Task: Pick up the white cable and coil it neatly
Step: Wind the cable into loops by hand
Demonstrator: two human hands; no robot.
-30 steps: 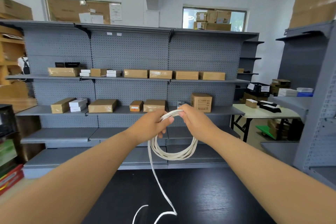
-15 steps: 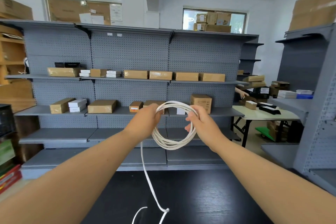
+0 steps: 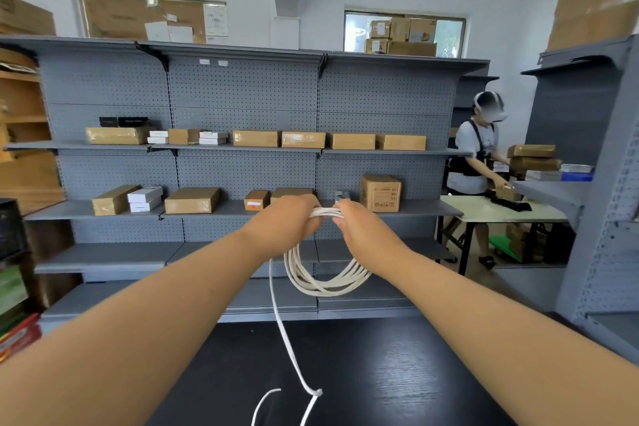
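**Q:** Where is the cable, and what are the hands doing?

**A:** The white cable [image 3: 323,284] is held up at chest height, in front of the person. Both arms reach forward. The left hand [image 3: 287,218] and the right hand [image 3: 359,228] sit close together, each with fingers curled round the top of the bundle. Several loops hang below them in a rough oval. One loose strand drops from under the left hand toward the table, with a small knot [image 3: 316,392] near the bottom edge of the view, and the tail runs out of sight.

**Q:** What surface is below?

**A:** A black table [image 3: 397,373] with a fine wood grain — it fills the lower middle of the view.

**Q:** And the room?

**A:** A stockroom. Grey pegboard shelving [image 3: 242,93] spans the far wall, with flat cardboard boxes [image 3: 256,138] lined along its middle shelves and a few small white boxes [image 3: 145,197] among them. Above it are two high windows [image 3: 449,34], partly blocked by more cartons. To the right, another person [image 3: 477,156] in a white top and dark apron stands at a pale table [image 3: 484,211], handling something — too small to tell what. More grey shelving [image 3: 587,183] stands at the right edge.
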